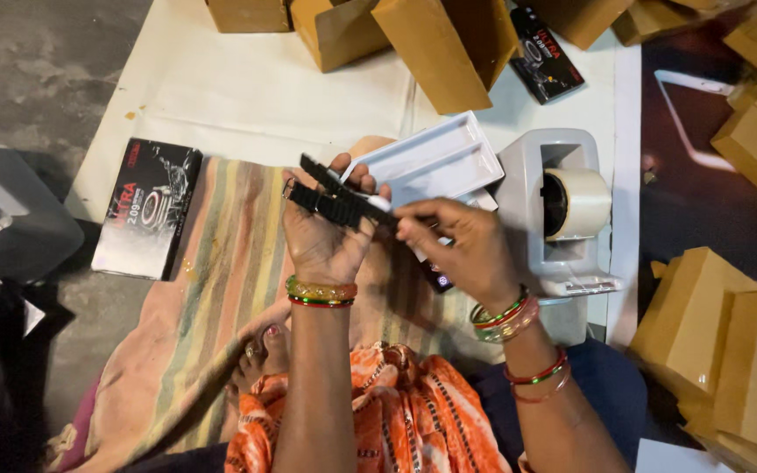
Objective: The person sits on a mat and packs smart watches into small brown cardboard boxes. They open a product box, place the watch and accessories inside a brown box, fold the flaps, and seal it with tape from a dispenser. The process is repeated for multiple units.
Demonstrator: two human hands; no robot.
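Note:
My left hand [324, 235] grips several black watch straps [330, 197], held flat above a striped cloth. My right hand [459, 247] pinches the right end of the straps next to a white plastic tray [435, 158], which leans up behind both hands. A small dark object shows just below my right hand, partly hidden by the fingers. Both wrists wear coloured bangles.
A grey tape dispenser [562, 210] with a roll of tape stands right of my hands. A black printed box [146, 208] lies at the left, another [545, 54] at the top. Brown cardboard boxes [729, 350] are stacked at the right and along the top [413, 35].

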